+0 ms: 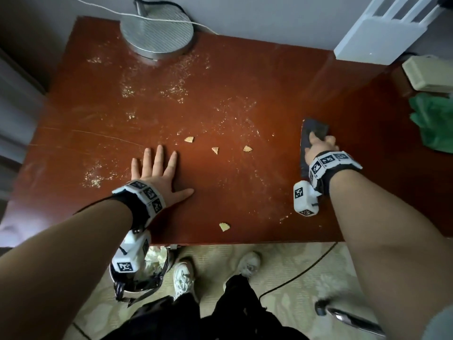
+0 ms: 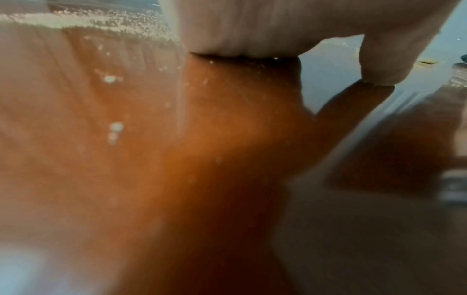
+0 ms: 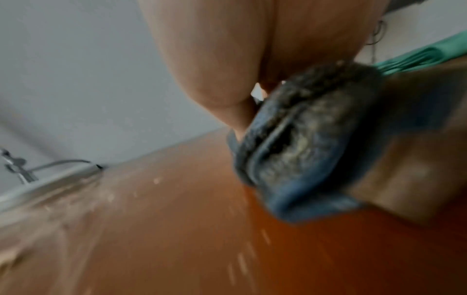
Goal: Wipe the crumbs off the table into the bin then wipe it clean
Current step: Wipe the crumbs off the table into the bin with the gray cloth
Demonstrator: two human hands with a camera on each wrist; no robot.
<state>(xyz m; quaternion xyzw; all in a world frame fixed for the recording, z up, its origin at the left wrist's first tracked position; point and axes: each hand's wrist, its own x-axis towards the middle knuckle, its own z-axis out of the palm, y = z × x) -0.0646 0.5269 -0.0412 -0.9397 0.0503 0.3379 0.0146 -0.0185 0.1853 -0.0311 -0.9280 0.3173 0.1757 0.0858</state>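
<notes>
Fine crumbs (image 1: 176, 89) are scattered over the red-brown table (image 1: 257, 69), with several larger chip pieces (image 1: 215, 150) near the middle and one (image 1: 224, 227) by the front edge. My left hand (image 1: 158, 168) lies flat on the table with its fingers spread, just left of the chip pieces; the left wrist view shows its palm (image 2: 252, 26) pressed to the wood. My right hand (image 1: 318, 146) grips a dark grey cloth (image 1: 316, 128) on the table's right part. Seen from the right wrist, that cloth (image 3: 303, 151) is bunched under the palm. A metal bin (image 1: 161, 263) stands on the floor below the front edge, partly hidden by my left wrist.
A round metal lamp base (image 1: 157, 30) with its cables stands at the back of the table. A green cloth (image 1: 434, 121) and a beige box (image 1: 429, 72) lie at the right edge. A white panel (image 1: 382, 33) leans at the back right. My feet and a black cable are on the carpet.
</notes>
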